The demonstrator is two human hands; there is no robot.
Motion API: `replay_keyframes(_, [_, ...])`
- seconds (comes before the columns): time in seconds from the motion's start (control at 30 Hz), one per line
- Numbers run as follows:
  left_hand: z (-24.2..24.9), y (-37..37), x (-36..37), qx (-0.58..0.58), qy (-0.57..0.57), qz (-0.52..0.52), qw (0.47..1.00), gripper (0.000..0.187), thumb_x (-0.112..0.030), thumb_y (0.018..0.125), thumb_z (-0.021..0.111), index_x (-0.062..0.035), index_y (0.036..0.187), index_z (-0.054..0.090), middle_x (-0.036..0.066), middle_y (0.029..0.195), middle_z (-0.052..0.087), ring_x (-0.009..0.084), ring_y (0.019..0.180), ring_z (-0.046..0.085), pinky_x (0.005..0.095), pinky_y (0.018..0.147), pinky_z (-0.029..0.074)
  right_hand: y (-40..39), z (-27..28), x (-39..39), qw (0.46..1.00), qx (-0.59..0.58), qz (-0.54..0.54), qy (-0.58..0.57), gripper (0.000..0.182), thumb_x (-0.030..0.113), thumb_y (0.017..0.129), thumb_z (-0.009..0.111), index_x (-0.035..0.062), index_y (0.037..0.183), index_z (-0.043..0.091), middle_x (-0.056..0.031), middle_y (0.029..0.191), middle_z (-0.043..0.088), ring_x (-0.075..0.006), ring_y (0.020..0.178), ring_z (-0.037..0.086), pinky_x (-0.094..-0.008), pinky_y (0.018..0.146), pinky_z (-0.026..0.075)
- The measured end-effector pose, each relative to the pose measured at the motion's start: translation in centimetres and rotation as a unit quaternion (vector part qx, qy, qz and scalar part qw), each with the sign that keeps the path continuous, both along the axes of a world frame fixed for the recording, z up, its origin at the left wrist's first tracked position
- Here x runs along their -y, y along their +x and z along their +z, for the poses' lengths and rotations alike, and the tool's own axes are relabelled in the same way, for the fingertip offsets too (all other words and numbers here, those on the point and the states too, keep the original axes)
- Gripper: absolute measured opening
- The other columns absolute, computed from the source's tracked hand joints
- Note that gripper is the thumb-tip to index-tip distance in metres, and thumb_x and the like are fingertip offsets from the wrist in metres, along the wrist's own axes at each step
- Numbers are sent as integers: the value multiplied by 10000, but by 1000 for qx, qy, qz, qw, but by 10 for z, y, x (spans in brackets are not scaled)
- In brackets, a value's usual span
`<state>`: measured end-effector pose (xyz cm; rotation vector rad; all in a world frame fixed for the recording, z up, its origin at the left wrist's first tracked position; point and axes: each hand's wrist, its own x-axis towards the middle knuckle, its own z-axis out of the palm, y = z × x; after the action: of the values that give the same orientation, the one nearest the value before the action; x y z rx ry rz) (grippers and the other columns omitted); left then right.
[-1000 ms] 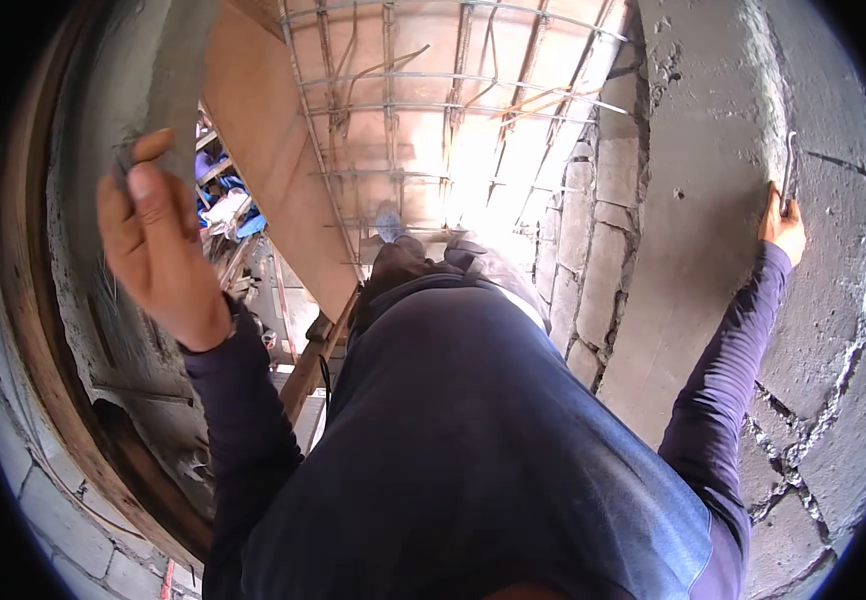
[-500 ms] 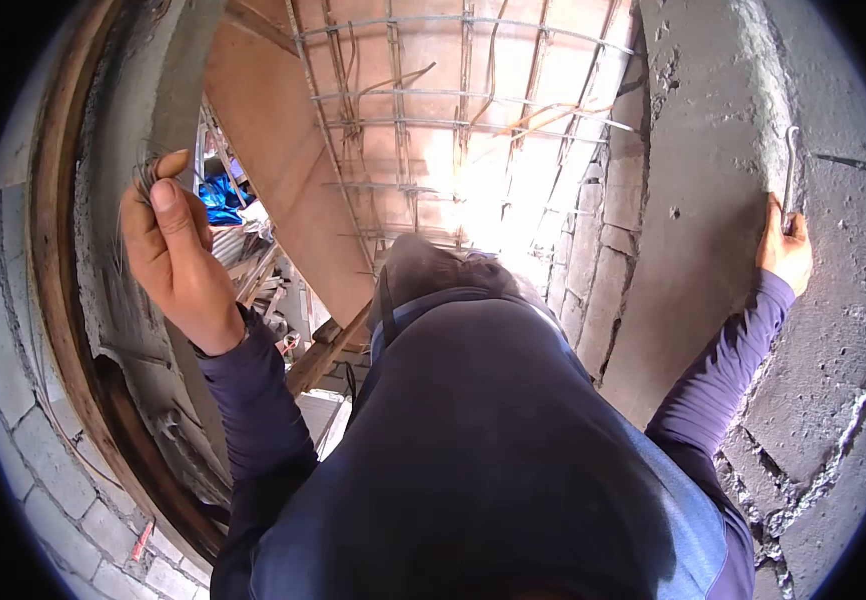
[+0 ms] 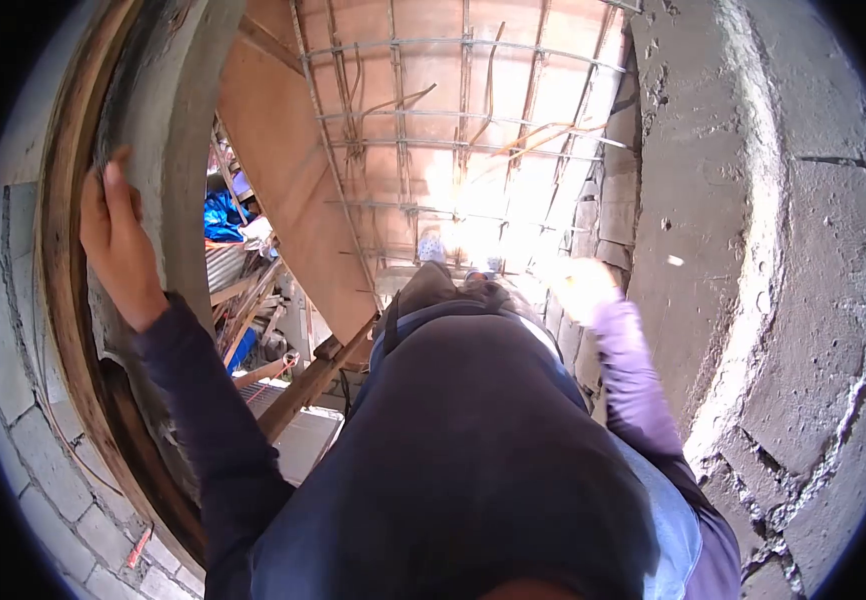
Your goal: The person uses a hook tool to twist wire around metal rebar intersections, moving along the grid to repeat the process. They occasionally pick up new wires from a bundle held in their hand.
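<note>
My left hand (image 3: 123,245) is raised at the left, beside the wooden frame edge and the grey concrete column (image 3: 185,130). Its thumb and fingers are closed in a pinch on thin wire, which barely shows against the dark background. Low and toward the middle, my right hand (image 3: 585,290) is washed out by bright light and smeared by motion. Its fingers and anything in them cannot be made out. Ahead of my body stands a grid of steel rebar (image 3: 465,95) with several bent bar ends, in front of a plywood panel (image 3: 433,70).
A rough concrete wall (image 3: 803,300) with a ledge runs along the right. At the left curves a wooden board (image 3: 61,200), with block wall (image 3: 68,510) beyond it. Through a gap show timber pieces (image 3: 298,395) and a blue sheet (image 3: 223,217). My feet (image 3: 433,247) stand below the grid.
My right hand, which held a hooked metal tool against the right wall, has swung inward toward the middle. My left hand has moved left, near the wooden board.
</note>
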<state>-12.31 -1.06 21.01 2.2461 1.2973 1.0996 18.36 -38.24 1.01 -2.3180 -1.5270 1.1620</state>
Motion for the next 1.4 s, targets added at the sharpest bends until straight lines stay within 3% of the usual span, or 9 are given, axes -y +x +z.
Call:
replay_keyframes(0.07, [8, 11, -38, -21, 33, -30, 999, 339, -284, 1044, 523, -12, 1177, 674, -23, 793, 545, 75, 680, 434, 237, 621, 331, -49, -125, 22, 998, 10, 38, -56, 446, 467, 981, 491, 133, 1207, 682, -117, 1125, 711, -314, 1074, 654, -395, 962, 494])
replay_keyframes(0.17, [-2, 27, -114, -157, 217, -76, 960, 400, -352, 1029, 520, -32, 1235, 641, 132, 1054, 723, 313, 925, 679, 369, 815, 486, -104, -132, 14, 987, -42, -65, -142, 449, 471, 988, 497, 133, 1233, 661, -150, 1180, 685, -319, 1161, 607, -415, 1023, 450])
replay_keyframes(0.27, [-26, 47, -190, -313, 115, -86, 939, 476, -439, 1016, 505, -60, 1285, 611, 226, 1174, 659, 422, 1132, 598, 436, 920, 473, -127, -165, 15, 988, -67, -70, -124, 445, 477, 989, 499, 128, 1205, 670, -175, 1185, 678, -345, 1140, 617, -426, 1009, 462])
replay_keyframes(0.53, [-68, 85, -261, -296, 104, -142, 939, 508, -466, 1008, 503, -74, 1317, 596, 247, 1212, 633, 411, 1185, 573, 428, 952, 468, -154, -102, 7, 936, -111, -251, -219, 485, 522, 950, 544, 112, 1165, 689, -184, 1054, 716, -365, 1051, 663, -442, 943, 497])
replay_keyframes(0.77, [-62, 170, -224, 90, -8, -278, 956, 492, -403, 983, 612, 4, 1259, 642, 94, 1069, 707, 169, 942, 621, 299, 889, 469, -148, -64, -44, 950, -12, -234, -207, 419, 503, 962, 525, 154, 1091, 715, -154, 941, 725, -331, 941, 691, -434, 858, 520])
replay_keyframes(0.9, [-132, 182, -183, 83, 0, -195, 977, 547, -439, 921, 692, 23, 1212, 666, 102, 1030, 714, 145, 928, 613, 300, 865, 475, -87, -46, -49, 969, -22, -202, 138, 328, 324, 976, 570, 34, 912, 709, -113, 786, 697, -223, 785, 676, -343, 739, 509])
replay_keyframes(0.97, [-180, 173, -149, 70, -60, -215, 972, 516, -445, 898, 698, 21, 1119, 679, 173, 936, 704, 272, 855, 631, 372, 805, 490, -46, 6, -69, 956, -22, -228, 186, 208, 214, 961, 546, 73, 965, 700, -109, 886, 710, -256, 793, 669, -332, 733, 514])
replay_keyframes(1.17, [-341, 119, -105, -3, -183, -101, 978, 416, -358, 869, 736, 7, 1065, 701, 200, 891, 718, 289, 830, 688, 409, 750, 513, 26, 77, -137, 850, -132, -423, 284, 322, 326, 983, 609, 16, 930, 681, -28, 763, 662, -68, 588, 543, -225, 564, 430])
replay_keyframes(1.4, [-435, 96, -107, -118, -309, 32, 943, 411, -314, 831, 717, 17, 1071, 678, 264, 926, 704, 435, 940, 672, 474, 823, 529, 66, 16, -238, 840, -186, -368, 353, 365, 328, 1028, 532, -10, 1016, 670, -47, 772, 656, -58, 534, 480, -212, 499, 356])
